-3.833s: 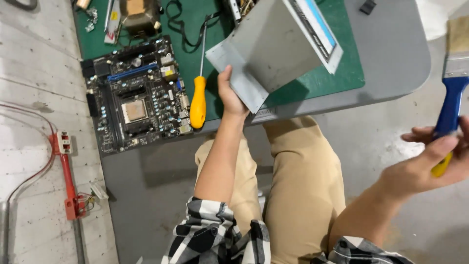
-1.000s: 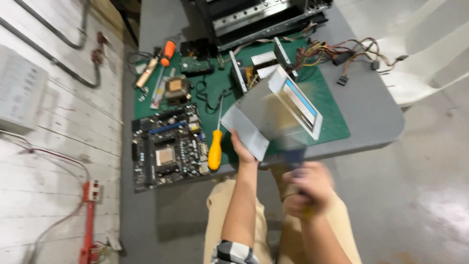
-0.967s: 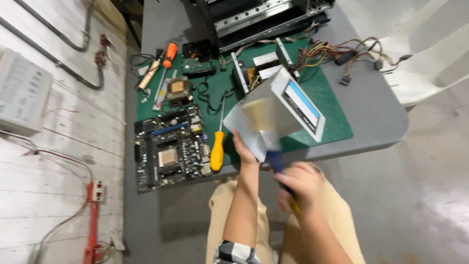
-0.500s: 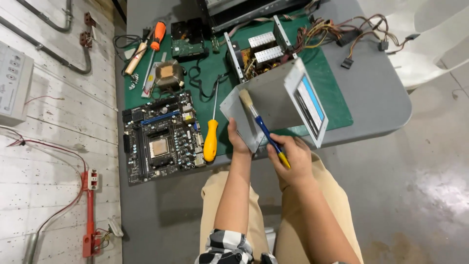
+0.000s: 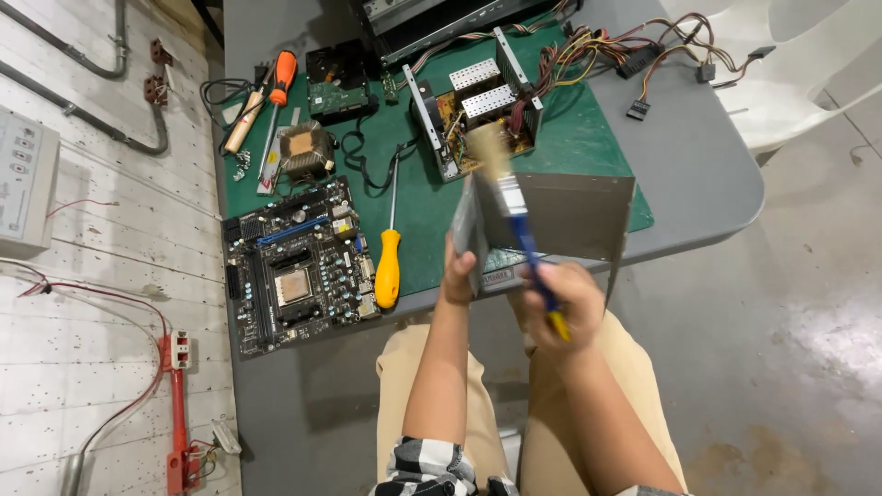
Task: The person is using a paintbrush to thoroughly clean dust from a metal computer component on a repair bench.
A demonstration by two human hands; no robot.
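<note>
**Listener:** What is in view, and how many of each?

**Operator:** I see two hands at a grey table (image 5: 698, 174) with a green mat (image 5: 588, 138) on it. The left hand (image 5: 457, 277) is clenched on the near left edge of one grey metal casing (image 5: 570, 216), holding it up at the table's near edge, above the person's lap. The right hand (image 5: 562, 308) is wrapped around the handle of one paintbrush (image 5: 514, 216).

**Listener:** Which way does the brush point?

**Operator:** Its long axis runs near to far, leaning a little left. The pale bristles point away from the person, rising past the casing's top edge; the blue handle with its yellow end comes back into the fist.

**Listener:** What else is on the table?

**Operator:** I count one motherboard (image 5: 294, 266) at the left, half off the mat. Just beside it lies one yellow-handled screwdriver (image 5: 390, 248), tip pointing away. Farther back are one orange-handled screwdriver (image 5: 278, 87), one opened power supply board (image 5: 478, 110) and one bundle of coloured wires (image 5: 643, 46).
</note>
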